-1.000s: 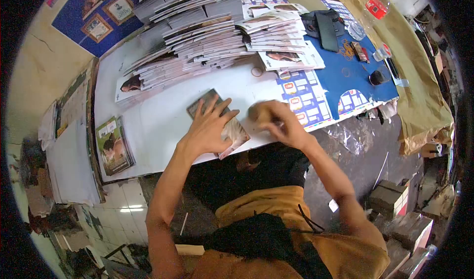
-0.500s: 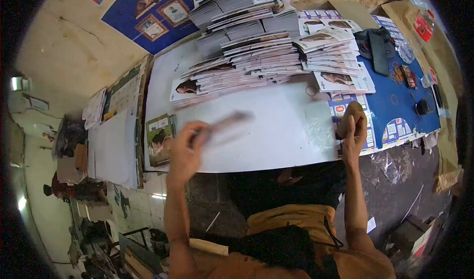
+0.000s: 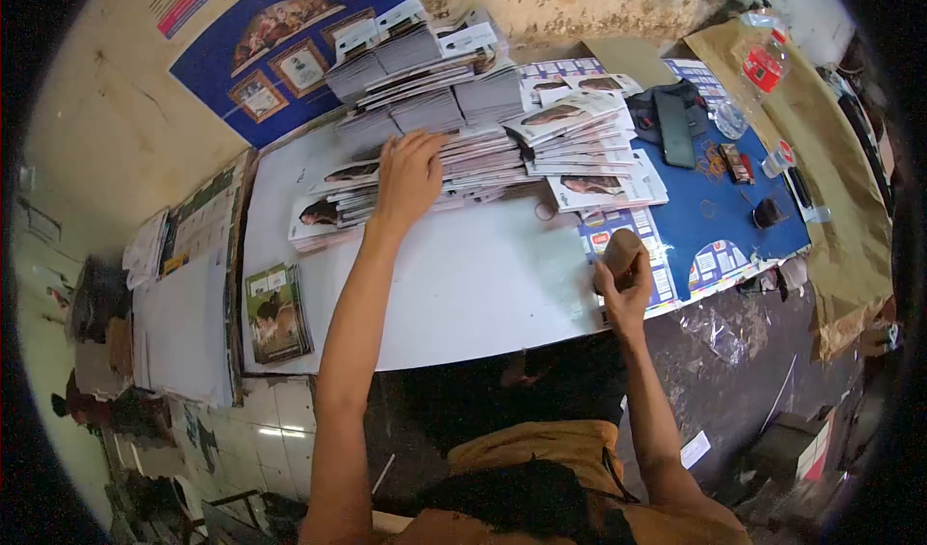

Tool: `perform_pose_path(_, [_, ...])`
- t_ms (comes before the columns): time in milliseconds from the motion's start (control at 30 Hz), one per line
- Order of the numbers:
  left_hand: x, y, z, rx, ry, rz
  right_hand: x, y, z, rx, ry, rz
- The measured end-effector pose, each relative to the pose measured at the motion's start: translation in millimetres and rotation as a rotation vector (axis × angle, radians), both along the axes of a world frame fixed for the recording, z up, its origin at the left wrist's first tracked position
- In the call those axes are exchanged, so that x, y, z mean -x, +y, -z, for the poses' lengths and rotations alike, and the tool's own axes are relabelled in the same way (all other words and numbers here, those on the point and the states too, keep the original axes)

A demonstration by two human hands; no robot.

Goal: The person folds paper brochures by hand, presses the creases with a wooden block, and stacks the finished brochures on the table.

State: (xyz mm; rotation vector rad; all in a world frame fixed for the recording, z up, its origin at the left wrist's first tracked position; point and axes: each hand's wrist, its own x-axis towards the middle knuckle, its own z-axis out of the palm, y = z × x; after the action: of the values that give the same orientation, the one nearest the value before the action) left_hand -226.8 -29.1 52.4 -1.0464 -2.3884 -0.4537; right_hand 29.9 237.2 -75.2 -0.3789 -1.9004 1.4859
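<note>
My left hand reaches onto the front rows of piled booklets, its fingers over their upper edge; what the fingertips touch is hidden. My right hand is closed around a brown rounded object above the printed sheet at the right of the white table surface. Behind my left hand rise taller stacks of booklets. A small pile of green-covered booklets lies at the table's left front corner.
On the blue surface at right are a phone, rubber bands, a small box and a dark cup. A red-labelled bottle stands behind. Paper sheets lie on the left.
My left hand has moved from the front left of the table up to the piled booklets, and the blurred item it held no longer shows. My right hand keeps the brown object. The view has shifted.
</note>
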Motion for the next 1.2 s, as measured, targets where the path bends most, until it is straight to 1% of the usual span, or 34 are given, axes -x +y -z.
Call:
perform_pose_path(33, [-7, 0, -1, -0.021, 0.046, -0.011, 0, 0, 9, -0.015, -0.011, -0.012])
perform_pose_path(100, [-28, -10, -8, -0.059, 0.131, -0.058, -5, -5, -1, 0.007, -0.02, -0.039])
perform_pose_path(200, [-60, -64, -21, -0.272, 0.023, -0.069, -4, -15, -25, -0.009, -0.031, -0.069])
perform_pose_path(233, [-75, -82, -27, -0.341, -0.049, -0.254, -5, -15, -28, -0.024, -0.038, -0.056])
perform_pose_path(267, [-88, -105, -28, -0.406, -0.129, -0.428, -5, -14, -20, 0.046, -0.06, -0.064])
perform_pose_path(300, [-82, -151, -6, -0.281, 0.04, -0.536, -7, -14, -22, 0.019, -0.028, -0.081])
perform_pose_path(367, [-89, -254, 54, -0.119, 0.112, -0.892, -6, -11, -19, -0.067, 0.058, -0.066])
perform_pose_path(400, [-114, -261, 61, -0.061, -0.004, -1.018, -7, -11, -17, -0.011, 0.066, -0.091])
perform_pose_path(433, [-137, -268, 64, -0.002, -0.115, -1.153, -7, -11, -18, -0.019, 0.073, -0.072])
perform_pose_path(500, [-179, -296, 94, 0.187, -0.107, -1.087, -8, -12, -22, -0.034, 0.087, -0.047])
perform_pose_path(533, [-190, -295, 99, 0.275, -0.109, -1.051, -8, -10, -16, -0.025, 0.096, -0.036])
perform_pose_path(600, [-203, -295, 111, -0.071, -0.141, -0.879, -10, -5, -9, -0.055, 0.168, 0.055])
perform_pose_path(633, [-214, -287, 108, -0.242, -0.146, -0.803, -9, -4, -6, -0.067, 0.209, 0.086])
perform_pose_path(667, [-224, -243, 75, -0.302, -0.251, -0.824, -11, 3, 5, 0.039, 0.254, 0.19])
perform_pose_path(700, [-224, -238, 77, -0.288, -0.249, -0.646, -11, 6, 14, 0.148, 0.297, 0.293])
perform_pose_path(733, [-223, -212, 69, -0.263, -0.202, -0.521, -10, -6, -14, -0.079, 0.514, 0.257])
perform_pose_path(767, [-222, -186, 61, -0.237, -0.16, -0.394, -14, -14, -30, -0.018, 0.611, 0.309])
perform_pose_path(800, [-227, -159, 53, -0.132, -0.22, -0.34, -19, -24, -43, -0.069, 0.594, 0.293])
perform_pose_path(833, [-232, -138, 48, -0.065, -0.309, -0.225, -28, -33, -54, -0.125, 0.572, 0.282])
perform_pose_path(867, [-234, -120, 50, -0.033, -0.37, -0.061, -42, -36, -61, -0.171, 0.424, 0.024])
perform_pose_path(900, [-236, -106, 57, 0.048, -0.374, 0.071, -53, -39, -70, -0.213, 0.267, -0.218])
perform_pose_path(967, [-243, -82, 72, -0.005, -0.458, 0.199, -45, -59, -116, -0.573, -0.067, -0.526])
perform_pose_path(1033, [-247, -72, 71, 0.007, -0.452, 0.264, -37, -76, -125, -0.903, -0.245, -0.699])
perform_pose_path(1067, [-248, -69, 68, 0.012, -0.443, 0.288, -39, -73, -119, -0.931, -0.284, -0.757])
perform_pose_path(1133, [-251, -73, 60, -0.261, -0.423, 0.215, -37, -70, -93, -0.977, -0.353, -0.89])
perform_pose_path(1167, [-253, -77, 56, -0.396, -0.41, 0.168, -34, -64, -87, -0.764, -0.238, -0.955])
perform_pose_path(1200, [-260, -83, 53, -0.61, -0.337, -0.007, -39, -66, -83, -0.554, -0.209, -0.859])
